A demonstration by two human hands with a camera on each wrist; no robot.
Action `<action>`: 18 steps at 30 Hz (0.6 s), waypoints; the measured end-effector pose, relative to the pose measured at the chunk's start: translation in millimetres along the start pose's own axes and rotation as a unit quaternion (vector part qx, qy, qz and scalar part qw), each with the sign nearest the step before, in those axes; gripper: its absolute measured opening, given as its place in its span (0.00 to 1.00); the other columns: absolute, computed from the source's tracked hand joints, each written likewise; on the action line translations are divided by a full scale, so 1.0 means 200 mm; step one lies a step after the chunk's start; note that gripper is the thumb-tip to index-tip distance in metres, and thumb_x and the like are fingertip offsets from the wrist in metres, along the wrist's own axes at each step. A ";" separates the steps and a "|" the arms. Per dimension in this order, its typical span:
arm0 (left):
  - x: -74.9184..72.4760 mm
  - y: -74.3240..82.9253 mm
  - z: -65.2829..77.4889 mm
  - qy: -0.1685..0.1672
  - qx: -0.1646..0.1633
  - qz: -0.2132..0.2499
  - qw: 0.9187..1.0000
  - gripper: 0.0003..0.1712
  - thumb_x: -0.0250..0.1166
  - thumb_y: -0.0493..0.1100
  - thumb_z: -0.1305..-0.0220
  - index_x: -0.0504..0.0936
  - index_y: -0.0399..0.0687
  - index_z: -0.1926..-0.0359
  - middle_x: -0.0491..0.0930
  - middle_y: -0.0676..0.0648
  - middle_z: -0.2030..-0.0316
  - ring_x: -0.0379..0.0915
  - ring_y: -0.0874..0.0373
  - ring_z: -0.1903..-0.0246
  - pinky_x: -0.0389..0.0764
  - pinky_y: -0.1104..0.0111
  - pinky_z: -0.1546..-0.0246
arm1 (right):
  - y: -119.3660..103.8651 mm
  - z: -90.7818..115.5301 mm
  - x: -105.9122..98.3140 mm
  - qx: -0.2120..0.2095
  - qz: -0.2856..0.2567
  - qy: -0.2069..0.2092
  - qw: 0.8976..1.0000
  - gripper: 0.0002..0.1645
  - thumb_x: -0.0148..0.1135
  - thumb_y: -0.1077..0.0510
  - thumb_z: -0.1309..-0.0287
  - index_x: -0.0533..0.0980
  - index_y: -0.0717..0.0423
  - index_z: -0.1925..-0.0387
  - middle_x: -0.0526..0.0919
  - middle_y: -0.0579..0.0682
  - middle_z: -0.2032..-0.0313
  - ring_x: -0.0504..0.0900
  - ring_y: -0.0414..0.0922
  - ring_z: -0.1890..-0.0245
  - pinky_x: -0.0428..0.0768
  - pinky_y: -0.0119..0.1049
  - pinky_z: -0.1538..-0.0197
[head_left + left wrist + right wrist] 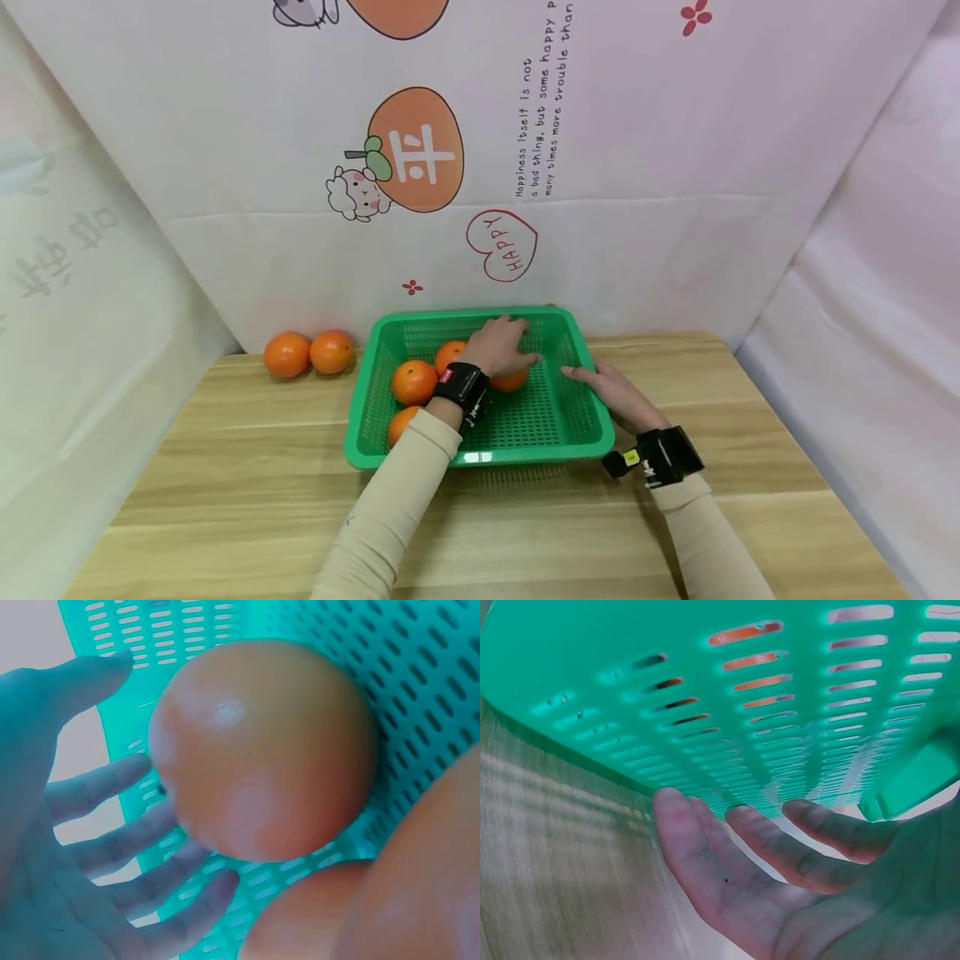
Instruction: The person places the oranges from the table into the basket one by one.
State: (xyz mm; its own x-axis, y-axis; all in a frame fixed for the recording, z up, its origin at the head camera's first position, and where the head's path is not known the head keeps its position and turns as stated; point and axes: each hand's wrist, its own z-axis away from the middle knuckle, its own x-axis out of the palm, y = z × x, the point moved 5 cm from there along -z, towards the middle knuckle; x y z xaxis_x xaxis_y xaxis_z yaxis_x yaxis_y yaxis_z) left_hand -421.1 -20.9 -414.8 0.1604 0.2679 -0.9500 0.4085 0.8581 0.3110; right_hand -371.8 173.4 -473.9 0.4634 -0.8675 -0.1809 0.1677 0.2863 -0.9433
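Note:
A green plastic basket (551, 452) with slotted walls stands on the table and holds several oranges. My left hand (497, 346) reaches inside it over an orange (510, 381). In the left wrist view, the fingers are spread beside that orange (262, 750), with the thumb well apart from it; some fingertips meet its edge, though firm contact cannot be told. Other oranges (415, 383) lie in the basket's left half. At the right side, my right hand (618, 396) grips the basket, thumb over the rim and fingers (802, 851) bent against the outer wall.
Two oranges (287, 355) sit side by side on the wooden table (225, 467), left of the basket. A white printed cloth (637, 167) hangs behind the table, and pale cloth also hangs at both sides.

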 end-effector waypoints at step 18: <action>-0.19 0.03 0.09 0.083 0.017 0.045 0.995 0.27 0.62 0.63 0.26 0.82 0.54 0.36 0.77 0.46 0.37 0.79 0.52 0.45 0.85 0.56 0.47 | 0.00 0.01 0.00 0.000 -0.006 -0.002 1.000 0.47 0.50 0.39 0.21 0.48 0.62 0.17 0.75 0.73 0.33 0.86 0.61 0.41 0.88 0.50 0.45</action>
State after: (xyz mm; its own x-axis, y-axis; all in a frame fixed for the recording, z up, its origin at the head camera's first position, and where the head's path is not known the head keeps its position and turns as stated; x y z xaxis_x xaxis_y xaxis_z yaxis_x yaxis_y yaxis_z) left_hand -407.7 -33.9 -376.5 0.0474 0.4137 -0.9092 0.4303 0.8130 0.3924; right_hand -369.2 174.3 -473.1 0.4645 -0.8694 -0.1683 0.1742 0.2761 -0.9452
